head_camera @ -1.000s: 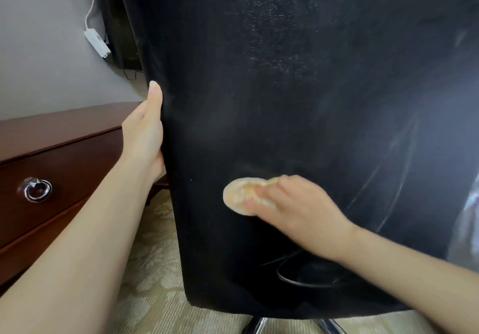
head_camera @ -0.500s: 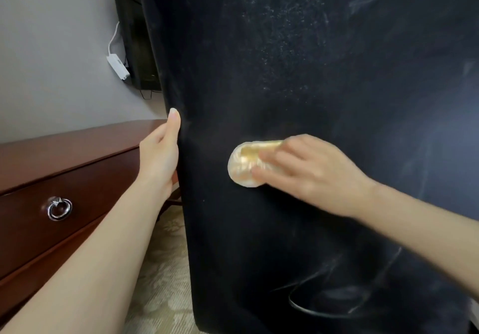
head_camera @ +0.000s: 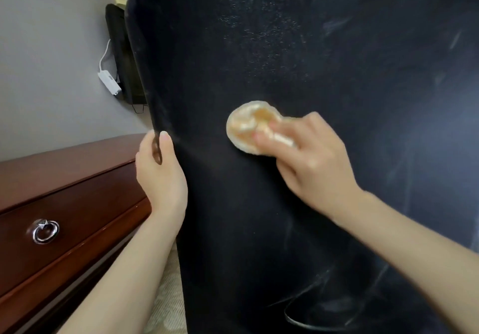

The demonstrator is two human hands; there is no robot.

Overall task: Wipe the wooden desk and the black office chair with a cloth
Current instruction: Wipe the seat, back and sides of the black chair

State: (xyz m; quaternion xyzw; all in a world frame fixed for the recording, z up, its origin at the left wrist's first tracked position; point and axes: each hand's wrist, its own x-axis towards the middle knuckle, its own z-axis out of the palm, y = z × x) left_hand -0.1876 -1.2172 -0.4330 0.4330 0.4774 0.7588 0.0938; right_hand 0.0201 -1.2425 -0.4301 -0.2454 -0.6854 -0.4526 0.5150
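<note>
- Head view: a black chair (head_camera: 311,48) is seen from behind, and most of the picture is filled by its tall back.
- The left edge of the chair back is held by the left grip (head_camera: 162,178), a bare hand. The thumb is laid on the back face and the other fingers are wrapped round the edge, so the grip is closed on the chair.
- A small round cloth (head_camera: 246,124), pale yellow and orange, is pressed flat on the chair back, near its middle.
- The cloth is held by the right grip (head_camera: 311,162), the other bare hand. Its fingers are bent over the right part of the cloth, and the left part is left showing. The fingers are a bit blurred.
- The two grips are set apart, with a strip of black chair between them.
- Little white specks (head_camera: 259,35) are seen on the chair back above the cloth. Pale streaks (head_camera: 334,25) are seen at the upper right.
- A brown wooden surface (head_camera: 64,168) is seen at the left, beside the chair. A drawer (head_camera: 77,219) is set in its front, and a shiny ring handle (head_camera: 46,231) is fixed on the drawer.
- A grey wall (head_camera: 51,48) is seen behind the surface. A small white box (head_camera: 109,83) on a white cord is hung there, just beside a flat black thing (head_camera: 121,54) that is partly hidden by the chair.
- A pale patterned carpet (head_camera: 168,305) is seen at the bottom, between the left arm and the chair.
</note>
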